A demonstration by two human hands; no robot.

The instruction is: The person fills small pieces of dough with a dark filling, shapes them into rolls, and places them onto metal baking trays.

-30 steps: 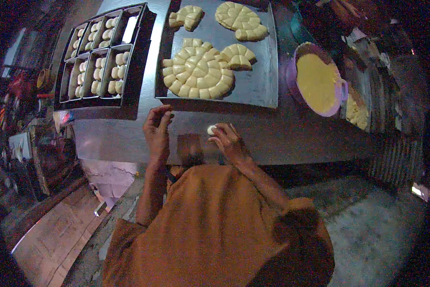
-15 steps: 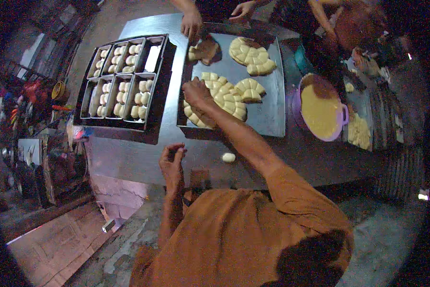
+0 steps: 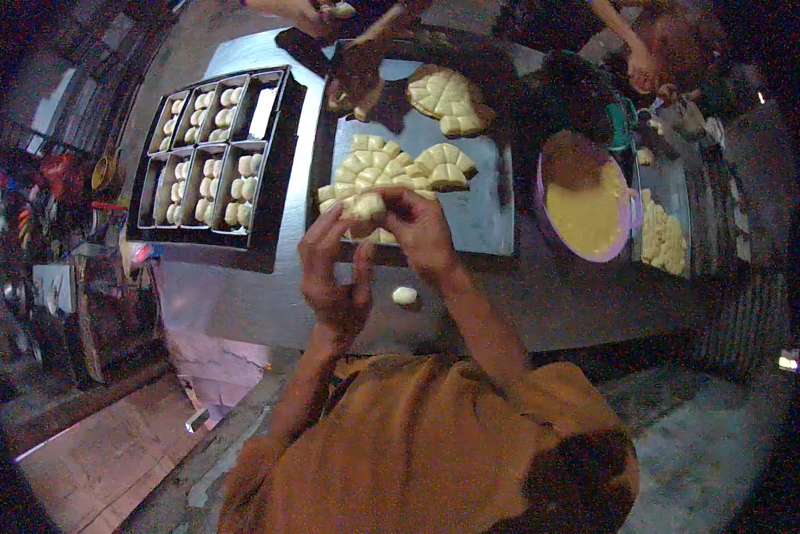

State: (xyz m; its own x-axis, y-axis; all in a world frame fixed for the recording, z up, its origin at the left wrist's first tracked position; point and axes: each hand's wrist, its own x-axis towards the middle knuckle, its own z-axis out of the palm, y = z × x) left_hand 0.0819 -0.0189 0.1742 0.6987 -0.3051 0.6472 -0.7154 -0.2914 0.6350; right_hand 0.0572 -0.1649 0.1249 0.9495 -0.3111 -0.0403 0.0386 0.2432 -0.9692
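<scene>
My right hand (image 3: 425, 233) pinches a pale lump of dough (image 3: 364, 208) above the near edge of a large metal tray (image 3: 493, 218). From the left, the fingertips of my left hand (image 3: 333, 276) meet the same lump, its thumb bent below. Behind my hands, many scored dough segments (image 3: 373, 169) lie fitted together in a rounded shape on the tray. A smaller fan of dough (image 3: 446, 166) adjoins them on the right, and another segmented piece (image 3: 443, 96) sits farther back. One smooth dough ball (image 3: 404, 295) rests on the table nearer me.
On the left stands a black tray holding several rectangular tins (image 3: 240, 191) of dough balls. A purple tub (image 3: 545, 209) of yellow mixture is right of the tray, beside more dough (image 3: 662, 236). Another person's hands (image 3: 355, 84) work over the tray's far left; another person's arm (image 3: 636, 58) shows at far right.
My right hand has drawn back from the dough on the tray toward me. My left hand has risen to join it at the lump. The other person's hands have moved over the tray's far corner.
</scene>
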